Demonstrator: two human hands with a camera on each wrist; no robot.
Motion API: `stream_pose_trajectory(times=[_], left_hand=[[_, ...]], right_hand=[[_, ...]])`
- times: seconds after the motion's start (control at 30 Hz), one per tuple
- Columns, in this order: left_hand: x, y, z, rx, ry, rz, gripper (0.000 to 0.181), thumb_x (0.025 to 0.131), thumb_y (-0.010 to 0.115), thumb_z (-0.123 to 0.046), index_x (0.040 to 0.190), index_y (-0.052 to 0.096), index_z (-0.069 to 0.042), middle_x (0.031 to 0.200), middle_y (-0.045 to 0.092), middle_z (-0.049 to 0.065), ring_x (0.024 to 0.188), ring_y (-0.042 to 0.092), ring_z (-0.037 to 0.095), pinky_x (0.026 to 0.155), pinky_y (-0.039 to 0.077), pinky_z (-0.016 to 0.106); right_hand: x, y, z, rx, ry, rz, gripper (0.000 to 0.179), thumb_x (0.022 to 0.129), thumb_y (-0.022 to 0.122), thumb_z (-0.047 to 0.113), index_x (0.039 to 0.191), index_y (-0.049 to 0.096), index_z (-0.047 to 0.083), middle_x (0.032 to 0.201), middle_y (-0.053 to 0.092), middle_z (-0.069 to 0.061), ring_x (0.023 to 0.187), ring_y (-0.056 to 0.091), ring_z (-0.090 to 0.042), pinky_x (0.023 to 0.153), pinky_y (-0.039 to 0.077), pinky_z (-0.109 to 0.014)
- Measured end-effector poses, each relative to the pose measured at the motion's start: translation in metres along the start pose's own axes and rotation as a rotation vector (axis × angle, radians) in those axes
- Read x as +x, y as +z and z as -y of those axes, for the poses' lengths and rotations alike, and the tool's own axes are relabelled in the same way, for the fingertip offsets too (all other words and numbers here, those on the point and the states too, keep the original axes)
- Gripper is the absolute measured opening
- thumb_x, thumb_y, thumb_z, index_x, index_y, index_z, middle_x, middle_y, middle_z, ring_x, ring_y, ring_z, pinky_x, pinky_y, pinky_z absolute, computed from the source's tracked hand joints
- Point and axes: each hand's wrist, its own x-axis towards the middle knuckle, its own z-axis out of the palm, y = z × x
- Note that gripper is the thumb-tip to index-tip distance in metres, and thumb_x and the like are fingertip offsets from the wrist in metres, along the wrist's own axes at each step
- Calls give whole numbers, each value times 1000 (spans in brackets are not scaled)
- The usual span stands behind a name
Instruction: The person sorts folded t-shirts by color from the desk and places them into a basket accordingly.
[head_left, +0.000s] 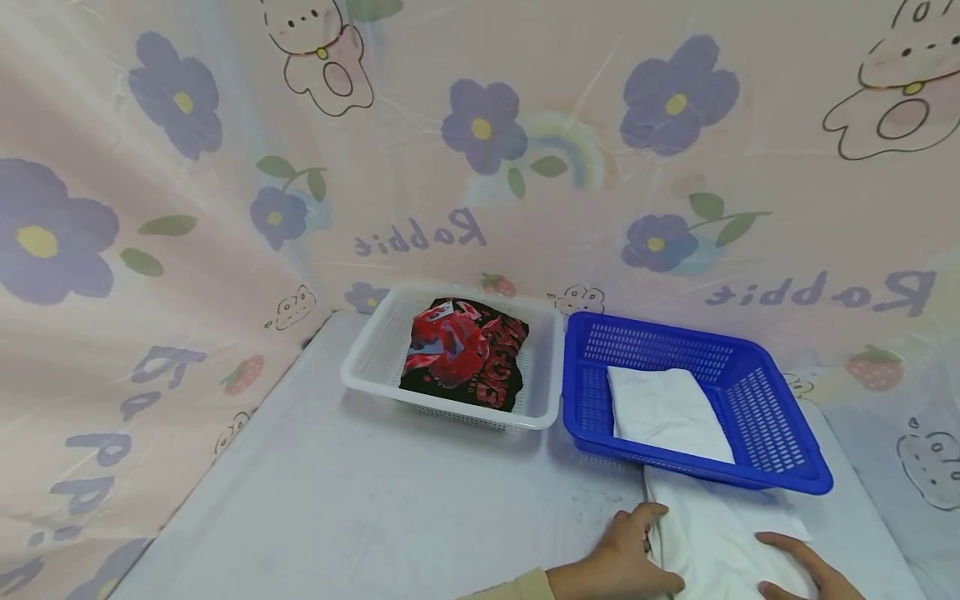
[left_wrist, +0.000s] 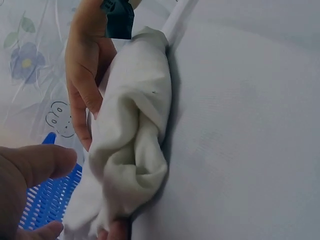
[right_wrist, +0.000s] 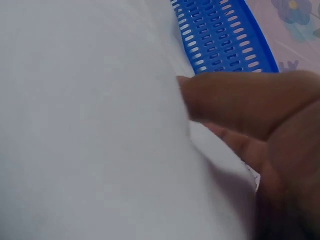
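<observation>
A folded white cloth (head_left: pixel 708 533) lies on the table in front of the blue basket, its far end just under the basket's near rim. My left hand (head_left: pixel 622 554) grips its left edge; in the left wrist view the fingertips (left_wrist: pixel 116 230) curl in at the loosely rolled folds. On the opposite side my right hand (head_left: pixel 806 571) holds the right edge, a digit on top and other fingers beneath in the right wrist view. Part of the right hand is cut off by the head view's lower border.
A blue basket (head_left: pixel 780 479) holds another folded white cloth (head_left: pixel 667 412). To its left stands a white basket (head_left: pixel 367 367) with a folded black garment printed in red (head_left: pixel 465 354). Both sit at the back of the white-covered table (head_left: pixel 360 500), before a patterned curtain (head_left: pixel 420 183).
</observation>
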Motion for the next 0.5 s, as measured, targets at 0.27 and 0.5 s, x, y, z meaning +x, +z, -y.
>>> stream_pose_trajectory(times=[0.27,0.5], left_hand=[[5,0,0,-88,-98,76,63,72,82,-15,122,53,-39,89,52,-8,75,50,2,66,44,23],[9,9,-1,-45,-73,103,64,71,82,-16,123,53,-41,91,56,-11,78,49,0,69,45,23]], right_hand=[[4,7,5,46,-4,-18,97,79,68,60,145,26,3,140,27,-39,118,38,-59,83,43,-65],[7,17,10,103,-6,-45,102,74,72,61,146,26,5,142,28,-36,114,44,-52,85,43,-66]])
